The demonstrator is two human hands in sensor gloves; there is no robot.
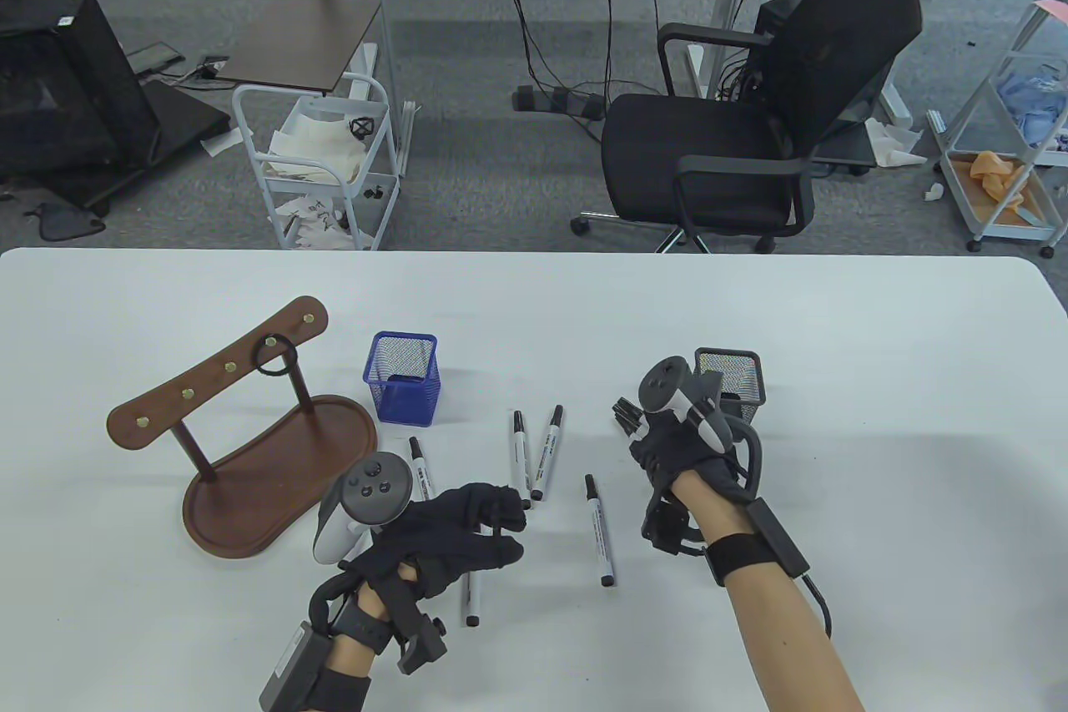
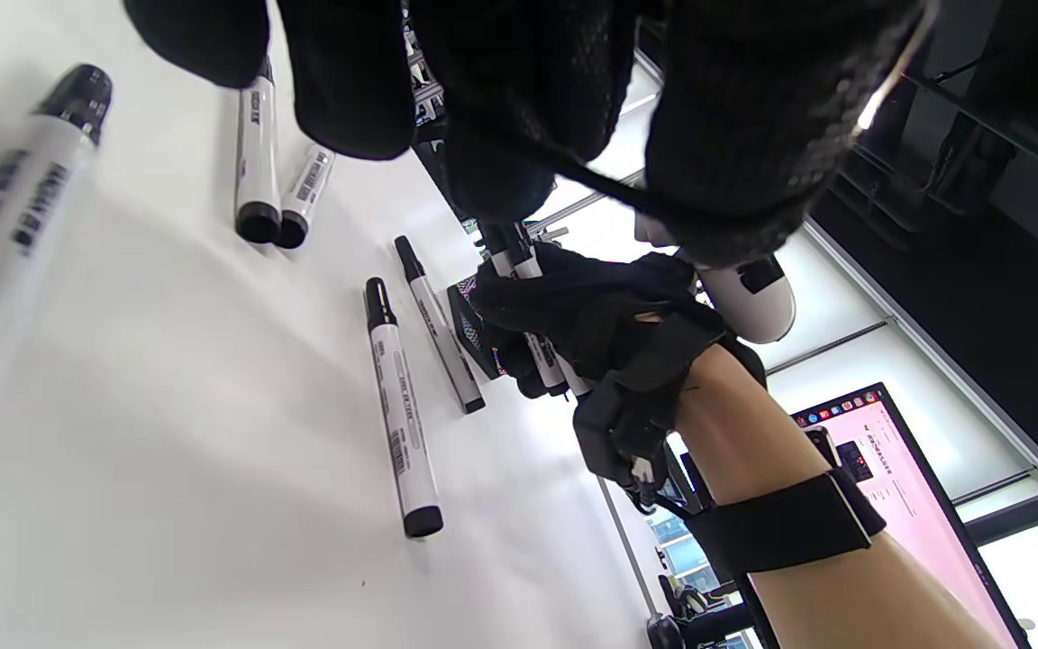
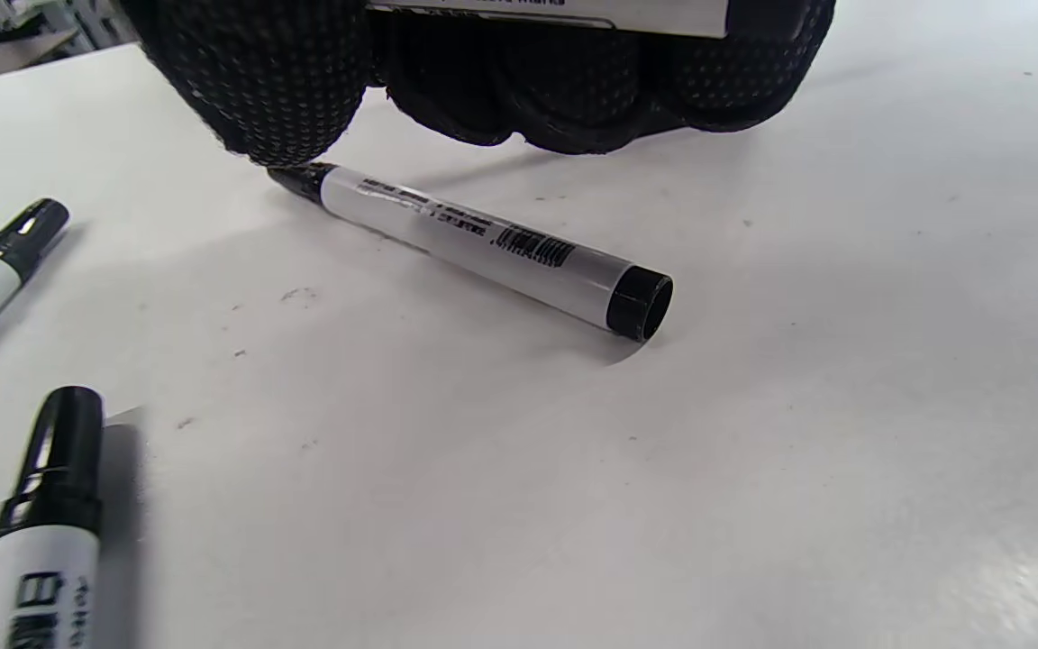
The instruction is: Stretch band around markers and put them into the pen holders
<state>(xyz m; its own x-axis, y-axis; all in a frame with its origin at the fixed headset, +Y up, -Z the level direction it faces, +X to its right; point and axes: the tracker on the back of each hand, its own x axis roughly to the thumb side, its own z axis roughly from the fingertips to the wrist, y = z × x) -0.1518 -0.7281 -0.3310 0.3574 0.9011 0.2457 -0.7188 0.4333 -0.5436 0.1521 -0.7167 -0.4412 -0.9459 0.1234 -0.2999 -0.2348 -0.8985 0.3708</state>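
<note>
right hand (image 1: 680,445) grip: closed round a bundle of markers (image 1: 627,416), beside the grey mesh pen holder (image 1: 734,382) | left hand (image 1: 455,532) grip: fingers curled, thin black band (image 2: 609,185) stretched across them | loose markers (image 1: 541,453) on the white counter (image 1: 876,378) | blue mesh pen holder (image 1: 403,378) stands apart | barcode label on marker (image 3: 483,248), print too small to read

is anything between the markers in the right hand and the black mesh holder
Nothing visible. The right hand grips a bunch of markers just left of the black mesh holder, whose open top looks free. The loose markers lie further left.
</note>
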